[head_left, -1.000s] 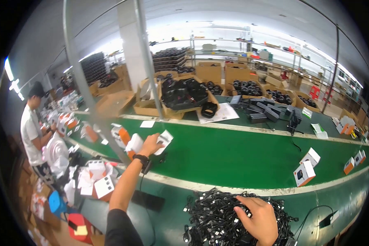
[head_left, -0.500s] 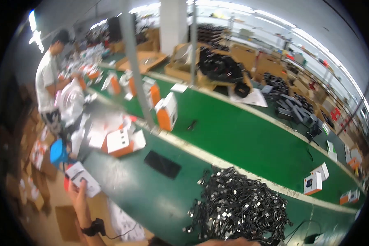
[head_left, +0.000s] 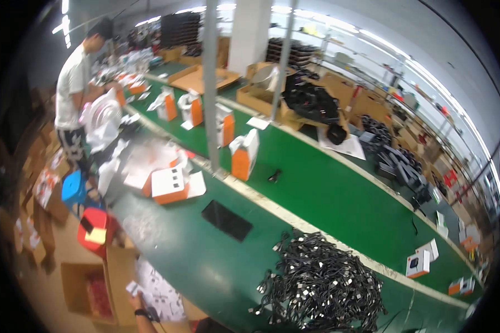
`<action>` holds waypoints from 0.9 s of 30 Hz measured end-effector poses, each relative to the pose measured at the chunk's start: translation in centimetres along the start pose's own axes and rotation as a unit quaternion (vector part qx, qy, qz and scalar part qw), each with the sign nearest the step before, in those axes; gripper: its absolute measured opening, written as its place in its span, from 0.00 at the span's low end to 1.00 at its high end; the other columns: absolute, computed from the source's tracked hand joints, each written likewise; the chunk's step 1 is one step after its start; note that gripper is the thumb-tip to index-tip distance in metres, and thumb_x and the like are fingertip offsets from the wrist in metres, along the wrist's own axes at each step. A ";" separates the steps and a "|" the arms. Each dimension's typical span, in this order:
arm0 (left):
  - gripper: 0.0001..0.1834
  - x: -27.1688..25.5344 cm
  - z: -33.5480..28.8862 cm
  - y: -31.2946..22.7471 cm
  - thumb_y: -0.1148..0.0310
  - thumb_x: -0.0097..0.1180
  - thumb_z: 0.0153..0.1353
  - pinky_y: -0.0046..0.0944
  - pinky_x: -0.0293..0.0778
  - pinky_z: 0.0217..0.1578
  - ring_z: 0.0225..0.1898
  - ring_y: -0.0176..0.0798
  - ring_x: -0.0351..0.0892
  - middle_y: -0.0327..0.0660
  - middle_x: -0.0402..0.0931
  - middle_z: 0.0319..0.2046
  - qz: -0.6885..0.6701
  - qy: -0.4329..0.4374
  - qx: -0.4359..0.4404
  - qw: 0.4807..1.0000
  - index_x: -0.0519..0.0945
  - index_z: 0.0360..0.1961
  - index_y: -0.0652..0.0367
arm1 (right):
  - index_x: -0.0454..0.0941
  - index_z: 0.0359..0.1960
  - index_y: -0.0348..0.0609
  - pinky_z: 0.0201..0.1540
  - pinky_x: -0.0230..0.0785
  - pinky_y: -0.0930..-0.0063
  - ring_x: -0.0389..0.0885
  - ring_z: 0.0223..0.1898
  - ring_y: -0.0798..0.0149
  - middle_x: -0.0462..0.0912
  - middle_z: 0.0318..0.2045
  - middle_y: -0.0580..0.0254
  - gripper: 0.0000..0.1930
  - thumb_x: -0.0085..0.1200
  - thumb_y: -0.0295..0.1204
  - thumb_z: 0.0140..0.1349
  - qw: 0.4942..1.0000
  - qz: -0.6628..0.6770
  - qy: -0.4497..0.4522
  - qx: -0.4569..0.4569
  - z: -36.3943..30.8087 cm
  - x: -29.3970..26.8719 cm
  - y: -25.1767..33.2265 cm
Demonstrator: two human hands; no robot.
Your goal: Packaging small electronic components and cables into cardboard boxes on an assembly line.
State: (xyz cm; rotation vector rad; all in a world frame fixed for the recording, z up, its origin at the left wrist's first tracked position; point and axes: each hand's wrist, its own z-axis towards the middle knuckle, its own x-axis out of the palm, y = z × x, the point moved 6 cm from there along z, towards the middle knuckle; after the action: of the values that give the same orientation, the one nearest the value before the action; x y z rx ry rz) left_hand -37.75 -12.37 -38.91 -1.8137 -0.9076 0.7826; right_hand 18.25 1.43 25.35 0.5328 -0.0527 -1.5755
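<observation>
The stack of white printed sheets [head_left: 160, 288] lies low at the person's left, off the near edge of the green table [head_left: 205, 266] — just beside an open cardboard box [head_left: 89, 291]. The left hand [head_left: 134, 299] sits at the stack's near-left edge, touching it; whether the fingers pinch a sheet I cannot tell. The sheets spread up and right from that hand. The right hand is out of view — so the left is nearer.
</observation>
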 end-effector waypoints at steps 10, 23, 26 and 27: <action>0.34 5.4 0.6 -14.1 0.66 0.66 0.74 0.48 0.69 0.72 0.70 0.51 0.75 0.57 0.75 0.70 0.191 -0.182 0.355 0.897 0.69 0.74 0.73 | 0.57 0.81 0.26 0.57 0.80 0.30 0.82 0.58 0.19 0.78 0.53 0.05 0.53 0.28 0.71 0.79 0.812 -0.402 -0.395 0.152 -3.7 3.5 7.6; 0.24 54.9 -42.8 -45.9 0.68 0.64 0.71 0.54 0.69 0.71 0.70 0.67 0.72 0.59 0.72 0.68 0.215 0.550 0.624 0.511 0.75 0.65 0.63 | 0.58 0.81 0.32 0.41 0.85 0.55 0.83 0.52 0.37 0.80 0.63 0.22 0.45 0.31 0.63 0.83 0.675 -0.494 -0.548 0.015 -9.6 4.8 15.8; 0.28 69.8 -39.5 -42.4 0.65 0.63 0.72 0.55 0.70 0.70 0.69 0.68 0.72 0.62 0.73 0.66 0.217 0.509 0.647 0.525 0.72 0.67 0.67 | 0.67 0.77 0.31 0.38 0.84 0.57 0.83 0.46 0.43 0.84 0.55 0.31 0.39 0.36 0.57 0.85 0.621 -0.523 -0.584 -0.010 -9.8 5.3 17.5; 0.28 74.8 -37.7 -41.8 0.64 0.62 0.72 0.55 0.70 0.70 0.68 0.67 0.72 0.63 0.73 0.66 0.228 0.476 0.640 0.558 0.71 0.67 0.68 | 0.67 0.77 0.31 0.38 0.84 0.57 0.83 0.46 0.43 0.84 0.55 0.31 0.39 0.36 0.57 0.85 0.618 -0.528 -0.582 -0.018 -9.8 5.5 17.8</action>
State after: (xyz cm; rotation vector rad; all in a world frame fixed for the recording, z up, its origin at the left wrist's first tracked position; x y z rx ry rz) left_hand 21.67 45.93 3.91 -0.7411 0.8214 0.3579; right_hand 38.54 -2.62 21.26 -0.8015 -0.8239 -2.8439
